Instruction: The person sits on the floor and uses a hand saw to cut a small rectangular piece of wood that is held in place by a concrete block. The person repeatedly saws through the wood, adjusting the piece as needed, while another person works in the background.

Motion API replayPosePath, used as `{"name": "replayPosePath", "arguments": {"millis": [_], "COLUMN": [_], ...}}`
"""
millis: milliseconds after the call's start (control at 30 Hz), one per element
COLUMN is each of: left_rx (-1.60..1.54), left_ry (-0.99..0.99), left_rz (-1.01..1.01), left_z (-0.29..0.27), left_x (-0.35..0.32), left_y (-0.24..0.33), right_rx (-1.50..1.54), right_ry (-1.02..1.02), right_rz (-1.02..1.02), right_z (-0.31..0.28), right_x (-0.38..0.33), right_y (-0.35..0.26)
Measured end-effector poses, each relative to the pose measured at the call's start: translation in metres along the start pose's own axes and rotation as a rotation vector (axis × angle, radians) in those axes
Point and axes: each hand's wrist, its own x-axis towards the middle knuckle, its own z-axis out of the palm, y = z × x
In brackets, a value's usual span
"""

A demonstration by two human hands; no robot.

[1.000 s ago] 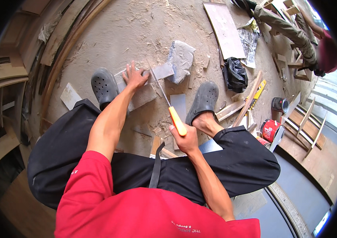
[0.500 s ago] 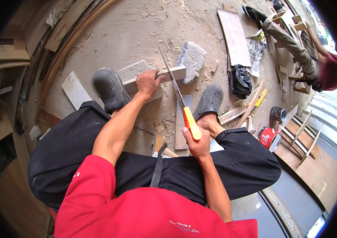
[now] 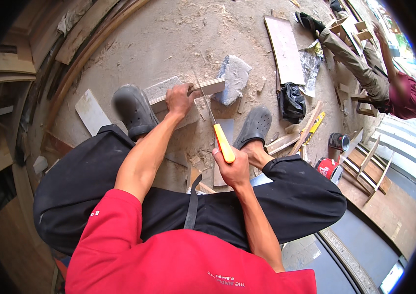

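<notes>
My left hand is closed over a narrow wooden strip, pressing it down near its middle. The strip rests across two rough grey stone blocks, the left block under my hand and the right block by its far right end. In my right hand is a handsaw, gripped by its yellow-orange handle. Its thin blade slants up and left across the strip, just right of my left fingers. Whether the teeth have cut into the wood is too small to tell.
My dark clogs flank the strip. Offcuts, a pale board, a black plastic bag, a yellow tool and two cans lie rightward. A co-worker bends over wooden pieces at upper right. Planks lean at left.
The saw and my right hand have shifted left and slightly away from me, bringing the blade nearer my left fingers. My left hand stays on the strip. The co-worker's upper body and arm have moved.
</notes>
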Motion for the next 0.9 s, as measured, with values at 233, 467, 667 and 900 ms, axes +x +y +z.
{"name": "replayPosePath", "arguments": {"millis": [233, 467, 667, 900], "left_rx": [-0.022, 0.006, 0.070, 0.084], "left_ry": [0.055, 0.130, 0.064, 0.044], "left_rz": [0.022, 0.203, 0.157, 0.173], "left_z": [0.005, 0.011, 0.013, 0.013], "left_x": [-0.002, -0.008, -0.008, -0.006], "left_y": [-0.009, -0.014, -0.016, -0.021], "right_rx": [0.012, -0.004, -0.040, 0.030], "right_ry": [0.002, 0.018, -0.004, -0.049], "right_rz": [0.032, 0.009, 0.066, 0.125], "right_z": [0.006, 0.007, 0.004, 0.000], "right_x": [0.000, 0.006, 0.019, 0.017], "right_y": [0.003, -0.019, -0.052, -0.047]}}
